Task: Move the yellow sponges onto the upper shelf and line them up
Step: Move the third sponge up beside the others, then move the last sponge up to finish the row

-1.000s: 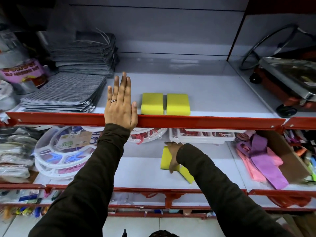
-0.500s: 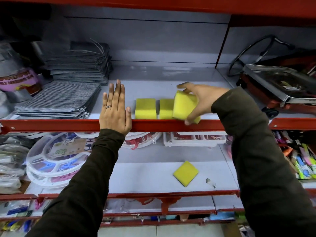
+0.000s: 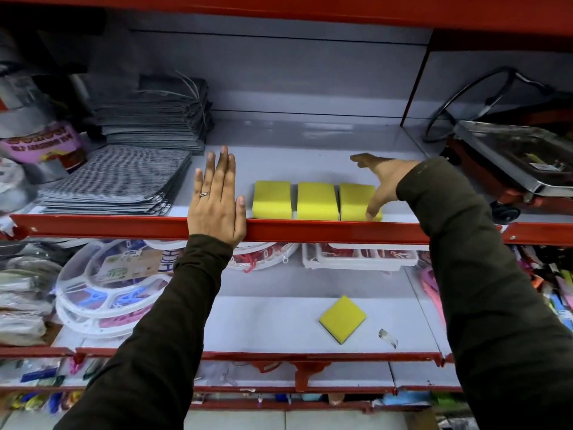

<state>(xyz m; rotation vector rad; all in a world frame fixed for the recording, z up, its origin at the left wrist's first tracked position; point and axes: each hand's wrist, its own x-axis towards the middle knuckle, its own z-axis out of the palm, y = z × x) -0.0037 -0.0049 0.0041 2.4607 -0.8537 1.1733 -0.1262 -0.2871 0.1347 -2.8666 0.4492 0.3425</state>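
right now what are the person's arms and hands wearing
Both arms are covered to the wrist by long dark brown sleeves of plain fabric. The left hand has a thin ring on one of its fingers. The right hand is bare, with no ring or watch visible.

left hand (image 3: pixel 217 203): flat, fingers straight | right hand (image 3: pixel 383 178): open, spread

**Non-task items in view**

Folded grey striped cloths (image 3: pixel 117 181) lie at 9 o'clock, with a taller grey stack (image 3: pixel 155 122) behind them. A red-based scale with a steel tray (image 3: pixel 511 162) sits at 3 o'clock. Round clear plastic organisers (image 3: pixel 102 283) occupy 8 o'clock. A white tray (image 3: pixel 359 259) sits near centre.
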